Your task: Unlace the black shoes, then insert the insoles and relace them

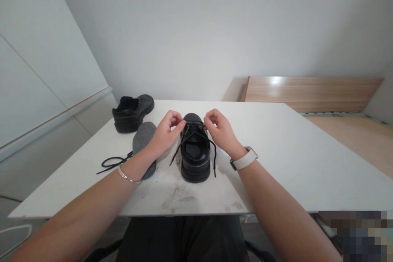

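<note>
A black lace-up shoe stands on the white table in front of me, heel toward me and toe away. Its black shoelace runs across the front, and the two loose ends hang down on either side. My left hand pinches the lace at the left of the shoe's front. On the opposite side my right hand has thumb and finger closed on the lace too. The exact grip points are small and partly covered by the fingers.
A second black shoe sits at the table's back left. Grey insoles and a loose black lace lie nearer, partly under my left forearm. The white table meets a wall behind; a wooden bed frame stands at the right.
</note>
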The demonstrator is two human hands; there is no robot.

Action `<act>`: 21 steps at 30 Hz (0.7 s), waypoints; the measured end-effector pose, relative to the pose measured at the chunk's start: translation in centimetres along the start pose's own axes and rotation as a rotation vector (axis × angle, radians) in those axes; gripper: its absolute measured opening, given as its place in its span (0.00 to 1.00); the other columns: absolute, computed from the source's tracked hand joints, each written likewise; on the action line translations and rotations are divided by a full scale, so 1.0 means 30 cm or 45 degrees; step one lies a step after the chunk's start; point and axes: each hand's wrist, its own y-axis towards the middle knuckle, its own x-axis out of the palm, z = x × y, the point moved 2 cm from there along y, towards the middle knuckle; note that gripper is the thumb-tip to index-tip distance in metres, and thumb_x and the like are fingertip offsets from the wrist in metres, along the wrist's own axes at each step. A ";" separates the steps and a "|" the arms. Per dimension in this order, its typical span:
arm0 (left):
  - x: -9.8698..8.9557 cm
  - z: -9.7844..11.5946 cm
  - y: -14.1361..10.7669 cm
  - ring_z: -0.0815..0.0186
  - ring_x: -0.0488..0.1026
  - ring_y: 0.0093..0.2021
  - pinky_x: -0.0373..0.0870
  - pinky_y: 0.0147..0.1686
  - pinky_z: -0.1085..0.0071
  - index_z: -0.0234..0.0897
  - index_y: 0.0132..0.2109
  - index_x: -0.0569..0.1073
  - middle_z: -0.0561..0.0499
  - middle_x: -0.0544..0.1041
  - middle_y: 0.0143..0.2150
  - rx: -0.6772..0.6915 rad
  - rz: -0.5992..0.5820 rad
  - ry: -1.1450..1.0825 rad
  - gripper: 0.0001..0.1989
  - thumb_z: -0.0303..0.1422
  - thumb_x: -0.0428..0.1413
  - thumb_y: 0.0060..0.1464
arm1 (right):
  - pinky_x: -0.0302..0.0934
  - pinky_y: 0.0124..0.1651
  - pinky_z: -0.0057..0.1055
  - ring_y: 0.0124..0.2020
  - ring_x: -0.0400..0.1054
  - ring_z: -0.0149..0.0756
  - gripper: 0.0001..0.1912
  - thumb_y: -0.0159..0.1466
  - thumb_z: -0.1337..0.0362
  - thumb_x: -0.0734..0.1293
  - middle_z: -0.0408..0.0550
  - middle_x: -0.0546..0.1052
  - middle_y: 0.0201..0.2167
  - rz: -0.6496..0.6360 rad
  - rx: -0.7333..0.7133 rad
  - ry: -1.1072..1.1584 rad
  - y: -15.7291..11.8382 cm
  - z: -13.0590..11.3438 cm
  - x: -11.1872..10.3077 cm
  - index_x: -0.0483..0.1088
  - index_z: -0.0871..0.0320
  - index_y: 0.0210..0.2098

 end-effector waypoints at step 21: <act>-0.071 -0.026 0.021 0.64 0.76 0.31 0.73 0.35 0.66 0.38 0.39 0.69 0.51 0.77 0.29 -0.100 0.157 0.135 0.05 0.34 0.54 0.56 | 0.55 0.30 0.31 0.29 0.61 0.33 0.07 0.60 0.70 0.62 0.46 0.69 0.31 0.701 -0.360 -0.287 -0.006 -0.075 -0.177 0.71 0.56 0.35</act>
